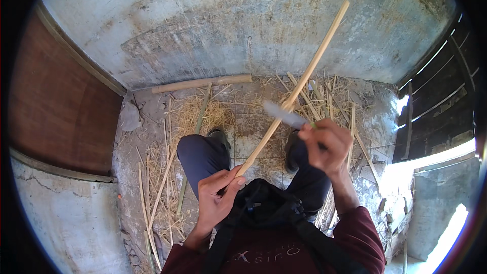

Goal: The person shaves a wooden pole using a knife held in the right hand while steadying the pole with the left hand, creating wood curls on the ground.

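Observation:
My left hand (pixel 219 198) is closed round the near end of a long, pale bamboo strip (pixel 315 60), pinching it between thumb and fingers. The strip slants up and away to the right, its far end in front of the wall. In my right hand (pixel 328 147) is a knife (pixel 290 117), gripped by its handle, of which only a bit of green shows. Its blade lies across the strip's middle and looks slightly blurred. Whether the edge bites into the strip I cannot tell.
Shavings (pixel 203 114) litter the floor round my feet, with loose strips (pixel 163 187) on both sides. A thick pole (pixel 203 83) lies along the foot of the stained wall (pixel 203 35). A brown wooden panel (pixel 63 96) stands left; dark boards (pixel 436 101) with gaps stand right.

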Action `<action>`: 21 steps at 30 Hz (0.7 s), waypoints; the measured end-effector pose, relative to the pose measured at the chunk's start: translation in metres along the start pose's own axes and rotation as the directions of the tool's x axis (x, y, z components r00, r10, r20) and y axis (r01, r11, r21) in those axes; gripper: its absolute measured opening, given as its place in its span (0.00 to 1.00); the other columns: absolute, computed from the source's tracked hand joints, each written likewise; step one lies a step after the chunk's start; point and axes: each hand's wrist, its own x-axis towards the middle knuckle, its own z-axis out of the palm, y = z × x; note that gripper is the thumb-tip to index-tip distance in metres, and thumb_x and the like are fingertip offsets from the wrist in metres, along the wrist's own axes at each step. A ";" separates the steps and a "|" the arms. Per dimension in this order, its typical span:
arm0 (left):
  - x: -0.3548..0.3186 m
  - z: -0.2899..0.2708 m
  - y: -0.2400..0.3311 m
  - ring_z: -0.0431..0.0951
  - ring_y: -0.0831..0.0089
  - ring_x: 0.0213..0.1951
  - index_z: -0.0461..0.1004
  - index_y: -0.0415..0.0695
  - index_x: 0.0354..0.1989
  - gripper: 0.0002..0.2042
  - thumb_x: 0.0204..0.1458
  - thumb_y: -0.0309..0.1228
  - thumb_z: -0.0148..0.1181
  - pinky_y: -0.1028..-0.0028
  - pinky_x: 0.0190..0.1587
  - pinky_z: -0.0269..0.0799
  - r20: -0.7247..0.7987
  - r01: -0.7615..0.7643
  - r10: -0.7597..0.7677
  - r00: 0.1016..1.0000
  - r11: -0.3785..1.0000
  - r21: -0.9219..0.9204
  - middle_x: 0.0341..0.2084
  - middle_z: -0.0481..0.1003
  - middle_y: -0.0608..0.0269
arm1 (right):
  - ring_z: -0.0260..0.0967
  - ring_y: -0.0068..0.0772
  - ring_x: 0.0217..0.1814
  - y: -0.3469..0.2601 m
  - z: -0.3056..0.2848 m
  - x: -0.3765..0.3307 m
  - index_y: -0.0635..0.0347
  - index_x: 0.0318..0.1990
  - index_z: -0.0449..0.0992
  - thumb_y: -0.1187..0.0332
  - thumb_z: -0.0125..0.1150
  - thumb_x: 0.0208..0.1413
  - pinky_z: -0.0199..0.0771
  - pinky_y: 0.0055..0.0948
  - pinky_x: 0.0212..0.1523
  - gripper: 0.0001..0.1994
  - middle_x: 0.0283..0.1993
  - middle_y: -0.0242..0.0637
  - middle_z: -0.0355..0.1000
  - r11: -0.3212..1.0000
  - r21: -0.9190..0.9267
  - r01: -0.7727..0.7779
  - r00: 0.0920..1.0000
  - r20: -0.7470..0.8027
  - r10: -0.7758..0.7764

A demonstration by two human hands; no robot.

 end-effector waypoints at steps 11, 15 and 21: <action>-0.020 -0.012 -0.020 0.67 0.85 0.25 0.85 0.33 0.54 0.11 0.65 0.20 0.67 0.77 0.27 0.58 0.030 0.145 -0.145 0.989 0.989 -0.003 0.23 0.74 0.66 | 0.80 0.21 0.34 0.066 -0.020 0.016 0.67 0.35 0.80 0.75 0.75 0.62 0.75 0.25 0.37 0.07 0.30 0.39 0.81 0.918 0.062 -0.392 0.907 -0.137 0.397; -0.013 -0.005 -0.016 0.66 0.86 0.25 0.85 0.34 0.55 0.11 0.70 0.26 0.63 0.78 0.27 0.60 0.068 0.243 -0.237 0.969 0.966 -0.093 0.23 0.73 0.69 | 0.79 0.21 0.35 0.050 -0.007 0.008 0.66 0.41 0.81 0.74 0.75 0.63 0.73 0.23 0.36 0.07 0.34 0.39 0.84 0.838 0.296 -0.459 0.846 -0.142 0.513; 0.003 0.003 -0.018 0.61 0.87 0.22 0.80 0.33 0.56 0.18 0.78 0.37 0.52 0.80 0.26 0.55 0.149 0.254 -0.227 0.963 0.947 -0.198 0.21 0.67 0.75 | 0.78 0.29 0.28 0.004 0.019 -0.007 0.62 0.44 0.82 0.72 0.78 0.59 0.75 0.30 0.30 0.10 0.35 0.37 0.81 0.885 0.345 -0.312 0.950 0.134 0.282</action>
